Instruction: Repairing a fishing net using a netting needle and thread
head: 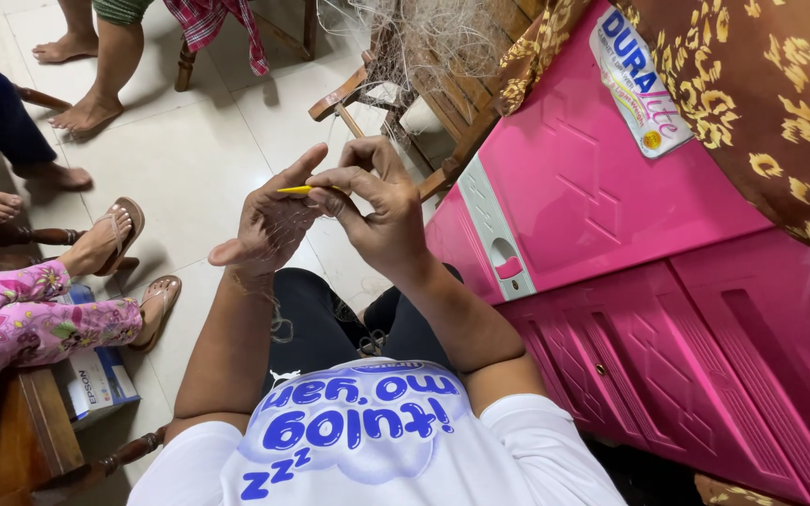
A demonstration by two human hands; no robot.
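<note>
**Two hands working a yellow needle through fine netting**

We are looking down at our own two hands, raised close together above our lap. Our left hand (269, 220) is spreading its fingers, the forefinger pointing up and the thumb sticking out to the side; thin, pale netting (278, 234) is draping over its back and trailing down past the wrist. Our right hand (377, 211) is curling its fingers tight, pinching a slim yellow needle (297, 190) between the thumb and the bent forefinger. The needle is lying almost level, its free end reaching across to the left hand's fingers and touching them. So the left hand is standing open with the net stretched over it, and the right hand is closing on the needle.

More of the same netting is hanging in a loose bundle (433, 37) over a wooden chair (382, 84) near the top edge, well apart from our hands. A pink plastic cabinet (611, 215) is standing just beside our right arm, with a brown and yellow patterned cloth (761, 103) lying over its top. We are wearing a white shirt (367, 440) with blue print and dark trousers.

On the pale tiled floor (189, 159) to our left, other people are sitting: we are seeing bare feet (86, 112), a foot in a brown sandal (110, 234), and a leg in pink flowered fabric (39, 314). A small cardboard box (96, 379) is resting on the floor under a wooden seat (44, 426) at the lower left corner.
</note>
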